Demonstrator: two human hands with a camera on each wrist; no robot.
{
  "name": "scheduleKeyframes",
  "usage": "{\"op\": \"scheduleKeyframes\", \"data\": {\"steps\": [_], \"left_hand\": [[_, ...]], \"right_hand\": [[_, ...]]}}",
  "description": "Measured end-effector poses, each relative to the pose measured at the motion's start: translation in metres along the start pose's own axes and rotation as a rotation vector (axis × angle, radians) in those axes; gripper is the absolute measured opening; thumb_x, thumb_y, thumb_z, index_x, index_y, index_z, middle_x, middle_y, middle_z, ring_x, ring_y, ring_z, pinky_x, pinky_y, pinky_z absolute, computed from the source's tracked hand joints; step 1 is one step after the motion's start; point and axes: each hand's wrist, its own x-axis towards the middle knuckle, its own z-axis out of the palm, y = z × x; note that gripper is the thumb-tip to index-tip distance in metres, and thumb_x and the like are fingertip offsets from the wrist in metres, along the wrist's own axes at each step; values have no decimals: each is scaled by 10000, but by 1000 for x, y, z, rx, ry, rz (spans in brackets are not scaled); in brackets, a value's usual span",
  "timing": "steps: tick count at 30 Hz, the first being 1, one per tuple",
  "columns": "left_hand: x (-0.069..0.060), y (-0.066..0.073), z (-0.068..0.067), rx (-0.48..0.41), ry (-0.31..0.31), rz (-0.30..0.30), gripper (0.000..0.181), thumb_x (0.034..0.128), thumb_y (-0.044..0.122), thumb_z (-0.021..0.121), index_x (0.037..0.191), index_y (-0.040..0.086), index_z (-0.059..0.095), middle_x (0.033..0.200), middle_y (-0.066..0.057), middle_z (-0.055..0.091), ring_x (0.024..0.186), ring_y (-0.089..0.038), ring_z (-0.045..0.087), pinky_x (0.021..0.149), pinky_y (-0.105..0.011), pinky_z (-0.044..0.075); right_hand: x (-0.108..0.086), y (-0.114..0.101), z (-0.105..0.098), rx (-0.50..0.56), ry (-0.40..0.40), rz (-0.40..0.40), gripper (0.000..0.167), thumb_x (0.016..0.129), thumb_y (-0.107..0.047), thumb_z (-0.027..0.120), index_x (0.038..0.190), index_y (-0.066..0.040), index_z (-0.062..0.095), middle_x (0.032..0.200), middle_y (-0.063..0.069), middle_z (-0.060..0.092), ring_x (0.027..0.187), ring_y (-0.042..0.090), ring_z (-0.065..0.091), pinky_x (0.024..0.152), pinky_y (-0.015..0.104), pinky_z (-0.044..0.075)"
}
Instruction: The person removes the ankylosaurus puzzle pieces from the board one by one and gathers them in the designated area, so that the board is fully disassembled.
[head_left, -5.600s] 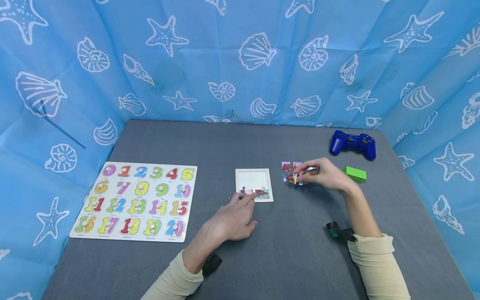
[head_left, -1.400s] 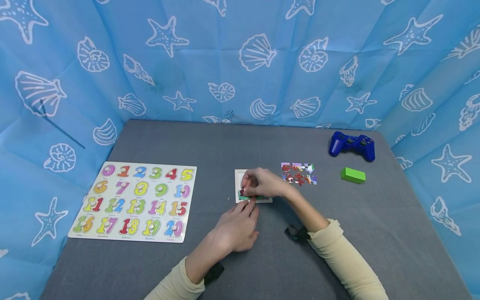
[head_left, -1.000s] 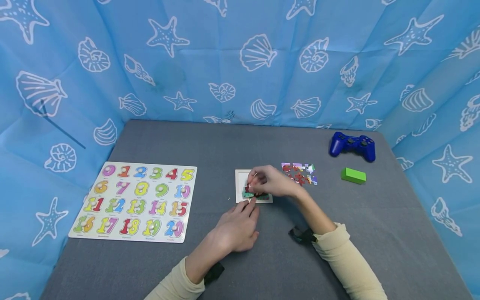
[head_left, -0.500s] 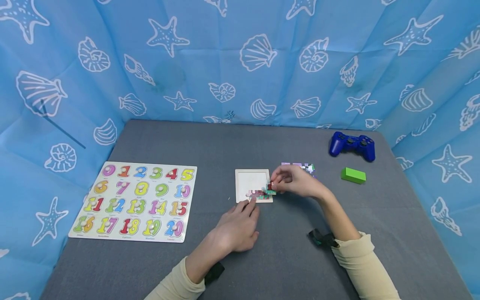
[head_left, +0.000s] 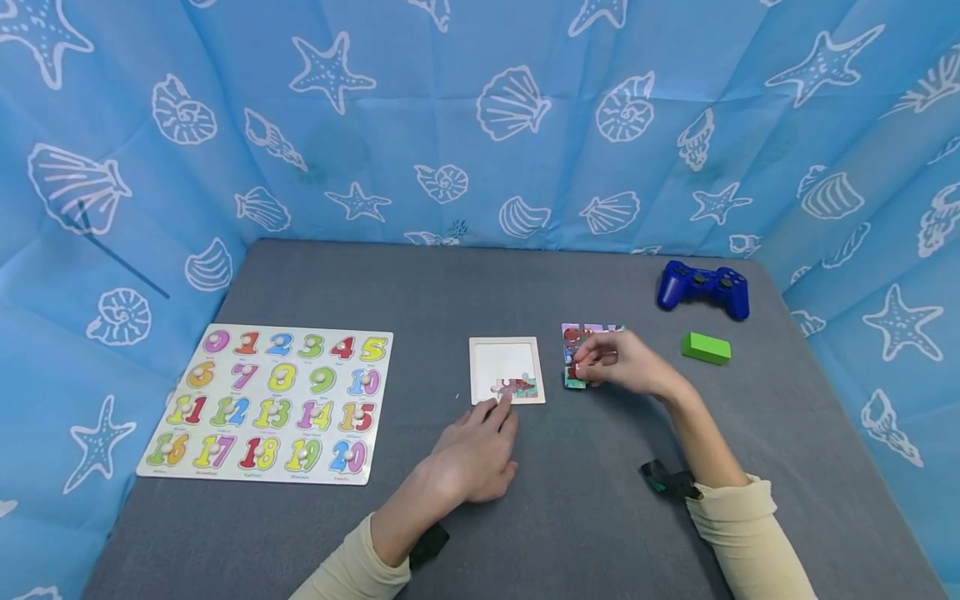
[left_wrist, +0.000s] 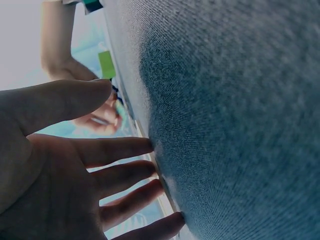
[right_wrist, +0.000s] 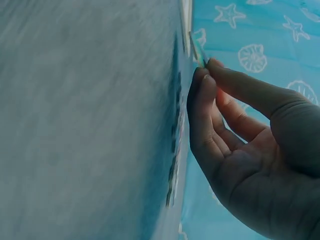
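My right hand (head_left: 626, 362) pinches a green and dark red jigsaw piece (head_left: 574, 381) between thumb and fingertips, at the near left corner of the loose jigsaw pieces (head_left: 573, 335). In the right wrist view the piece (right_wrist: 199, 54) shows as a thin edge at the tips of the thumb and forefinger. Left of them lies a square white puzzle tray (head_left: 475, 367) with a few joined pieces (head_left: 527, 387) in its near right corner. My left hand (head_left: 472, 458) has its extended fingertips at the tray's near edge, palm down. My right hand partly covers the loose pieces.
A number puzzle board (head_left: 273, 482) with knobbed numerals lies on the left of the grey table (head_left: 450, 283). At the right are a green block (head_left: 706, 348) and, behind it, a blue game controller (head_left: 703, 287). A blue shell-patterned curtain (head_left: 405, 108) surrounds the table.
My right hand has moved right from the tray's near left part to the loose pieces, carrying the jigsaw piece. My left hand has drawn back slightly from its earliest position, then stayed at the tray's edge.
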Motion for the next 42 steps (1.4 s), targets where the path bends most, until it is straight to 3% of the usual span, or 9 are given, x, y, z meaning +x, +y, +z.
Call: {"op": "scheduleKeyframes", "data": {"steps": [9, 20, 31, 36, 42], "left_hand": [[-2, 0, 0, -2, 18, 2, 676, 1100, 404, 599, 1676, 104, 412, 1824, -68, 255, 1669, -264, 305, 1322, -468, 388], [0, 0, 1, -11, -8, -1, 679, 1110, 409, 583, 1689, 112, 390, 1835, -59, 222, 1679, -258, 281, 1331, -465, 374], [2, -5, -1, -44, 39, 3, 621, 1103, 383, 608, 1647, 120, 466, 1807, -65, 299, 1630, -265, 372, 1270, -461, 460], [5, -7, -2, -55, 53, -8, 687, 1099, 378, 609, 1696, 132, 374, 1789, -42, 335, 1602, -249, 403, 1235, -458, 496], [9, -10, 0, -62, 59, -16, 702, 1100, 382, 606, 1708, 142, 351, 1784, -19, 339, 1581, -231, 419, 1189, -459, 535]], "right_hand": [[-3, 6, -1, -42, 9, 17, 140, 958, 21, 779, 1064, 107, 748, 937, 233, 774, 744, 76, 725, 705, 303, 664], [-1, -2, 6, -120, 61, 42, 157, 944, -29, 820, 1047, 83, 782, 928, 202, 808, 718, 72, 724, 667, 281, 649], [2, -3, 9, -248, 116, 60, 66, 918, 11, 809, 977, 36, 796, 833, 111, 779, 676, 61, 682, 616, 226, 603], [2, -3, 9, -203, 110, 63, 72, 924, -7, 817, 975, 38, 794, 845, 121, 792, 687, 69, 703, 635, 254, 632], [2, -5, 10, -97, 36, 12, 134, 945, -10, 808, 1046, 77, 789, 976, 220, 813, 759, 87, 761, 703, 301, 669]]}}
